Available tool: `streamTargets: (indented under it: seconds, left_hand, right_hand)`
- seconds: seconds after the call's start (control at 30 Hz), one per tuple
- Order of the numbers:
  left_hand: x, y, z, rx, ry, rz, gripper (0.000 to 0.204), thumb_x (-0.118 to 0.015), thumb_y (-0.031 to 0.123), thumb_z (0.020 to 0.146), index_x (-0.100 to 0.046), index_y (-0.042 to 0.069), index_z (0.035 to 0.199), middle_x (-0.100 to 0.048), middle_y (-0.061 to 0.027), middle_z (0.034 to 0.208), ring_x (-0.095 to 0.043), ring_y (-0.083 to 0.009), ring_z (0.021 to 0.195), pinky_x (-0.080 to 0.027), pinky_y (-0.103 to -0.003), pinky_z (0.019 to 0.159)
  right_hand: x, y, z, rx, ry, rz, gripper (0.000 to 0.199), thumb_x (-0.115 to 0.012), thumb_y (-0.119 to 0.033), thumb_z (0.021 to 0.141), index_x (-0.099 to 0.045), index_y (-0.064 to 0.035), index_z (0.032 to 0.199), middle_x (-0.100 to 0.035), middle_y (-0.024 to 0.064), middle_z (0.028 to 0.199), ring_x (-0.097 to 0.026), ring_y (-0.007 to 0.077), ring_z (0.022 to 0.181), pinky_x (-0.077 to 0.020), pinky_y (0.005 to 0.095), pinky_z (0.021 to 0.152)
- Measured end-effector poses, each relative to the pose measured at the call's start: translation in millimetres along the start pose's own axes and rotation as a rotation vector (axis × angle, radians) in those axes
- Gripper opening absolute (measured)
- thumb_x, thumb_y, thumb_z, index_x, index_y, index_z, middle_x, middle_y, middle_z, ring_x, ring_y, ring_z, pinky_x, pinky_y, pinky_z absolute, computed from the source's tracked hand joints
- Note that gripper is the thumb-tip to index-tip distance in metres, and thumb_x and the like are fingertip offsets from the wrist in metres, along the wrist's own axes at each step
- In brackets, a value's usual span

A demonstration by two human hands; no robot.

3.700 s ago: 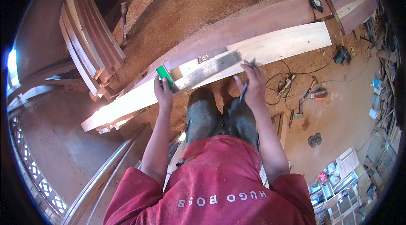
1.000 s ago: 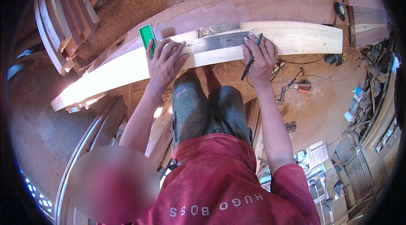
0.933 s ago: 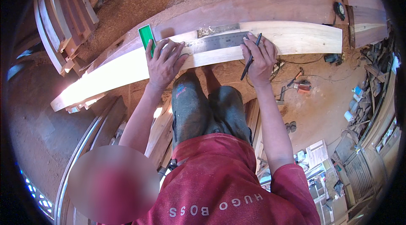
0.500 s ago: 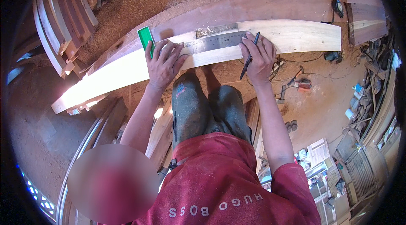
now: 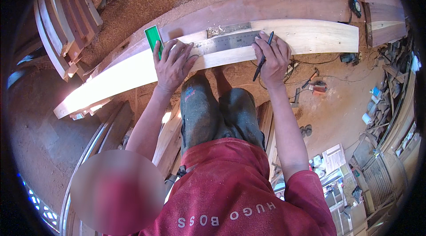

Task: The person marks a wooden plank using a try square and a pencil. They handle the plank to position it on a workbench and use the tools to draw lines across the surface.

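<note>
A try square with a green stock and a steel ruled blade lies along a pale, curved wooden plank. My left hand grips the square where the stock meets the blade, thumb and fingers pressing it against the wood. In my right hand is a slim black pen, held between thumb and fingers and slanting across the plank's near edge. The fingertips of that hand rest by the blade's right end. Just beyond the blade, a shallow notch holding shavings shows in the plank.
Behind the plank lies a wider reddish board with a tape measure at its right. Curved wood pieces are stacked at far left. A hammer, cords and wood scraps lie on the floor to the right. Sawdust covers the ground beyond.
My right hand and the pen have shifted very slightly to the right. My left hand stays on the square in nearly the same place.
</note>
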State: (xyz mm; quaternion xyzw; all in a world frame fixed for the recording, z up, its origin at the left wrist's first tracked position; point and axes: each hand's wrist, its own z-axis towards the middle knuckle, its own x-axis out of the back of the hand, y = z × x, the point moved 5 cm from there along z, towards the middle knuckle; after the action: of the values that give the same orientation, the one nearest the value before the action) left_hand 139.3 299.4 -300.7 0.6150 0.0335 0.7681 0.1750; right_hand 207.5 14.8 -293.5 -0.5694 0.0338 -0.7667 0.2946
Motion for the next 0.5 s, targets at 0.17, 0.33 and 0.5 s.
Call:
streamTargets:
  seconds: [0.17, 0.33, 0.5]
  left_hand:
    - [0.7, -0.5, -0.5, 0.002, -0.013, 0.022, 0.041, -0.082, 0.033, 0.085, -0.075, 0.018, 0.122, -0.066, -0.0021, 0.117, -0.059, -0.0244, 0.121, -0.033, -0.056, 0.118]
    - [0.5, 0.1, 0.7, 0.003, -0.021, 0.014, 0.041, -0.081, 0.033, 0.085, -0.075, 0.018, 0.122, -0.066, -0.0019, 0.117, -0.059, -0.0242, 0.122, -0.034, -0.056, 0.118]
    - [0.8, -0.4, 0.5, 0.003, -0.030, 0.023, 0.040, -0.081, 0.034, 0.086, -0.076, 0.018, 0.122, -0.066, -0.0019, 0.118, -0.059, -0.0242, 0.123, -0.034, -0.055, 0.118]
  right_hand:
    - [0.7, -2.2, 1.4, 0.004, 0.001, 0.004, 0.024, -0.082, -0.018, 0.083, -0.076, -0.0132, 0.106, -0.075, 0.0029, 0.118, -0.066, 0.0312, 0.111, -0.0479, 0.0464, 0.098]
    - [1.7, -1.8, 2.2, 0.006, -0.002, -0.003, 0.024, -0.082, -0.018, 0.083, -0.076, -0.0129, 0.105, -0.075, 0.0030, 0.117, -0.066, 0.0307, 0.111, -0.0480, 0.0460, 0.098]
    - [3.7, -3.6, 3.8, -0.003, -0.016, 0.005, 0.024, -0.082, -0.018, 0.083, -0.076, -0.0127, 0.105, -0.075, 0.0031, 0.118, -0.066, 0.0304, 0.112, -0.0477, 0.0461, 0.098]
